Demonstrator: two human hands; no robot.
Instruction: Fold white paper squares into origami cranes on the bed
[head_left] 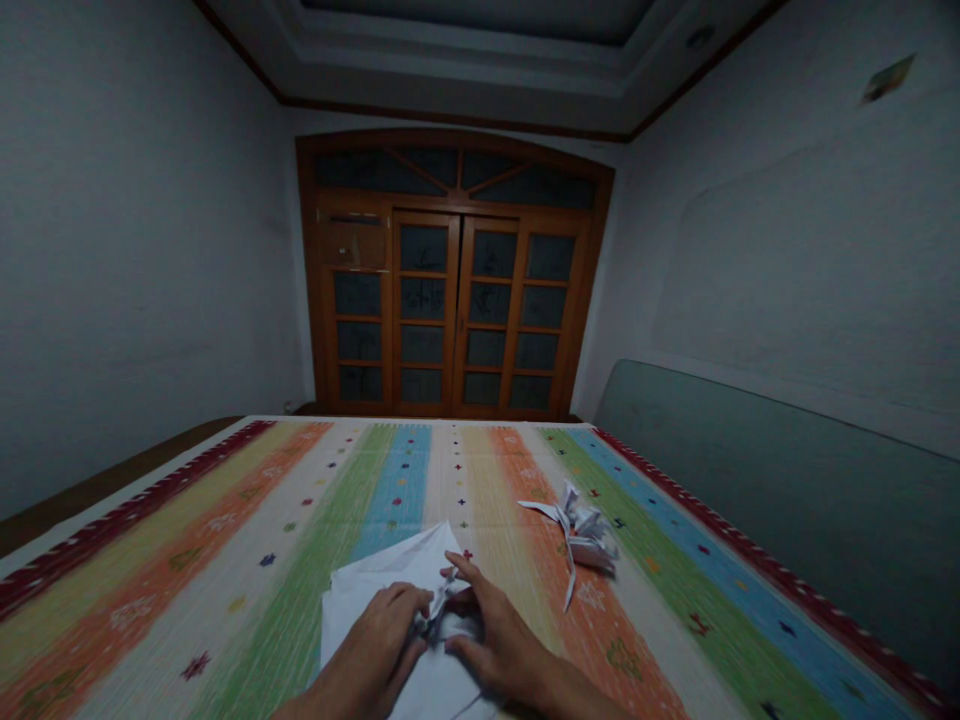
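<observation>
Both the left hand [386, 628] and right hand [501, 636] pinch folded paper [444, 594] in curled fingers, paper shapes [589, 538] lying at two o'clock.

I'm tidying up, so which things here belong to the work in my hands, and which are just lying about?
In the work:
- small paper piece, between left hand and right hand
- white sheets, underneath

Lying about:
- folded paper shapes, off right, possibly related
- striped tablecloth, underneath everything
</observation>
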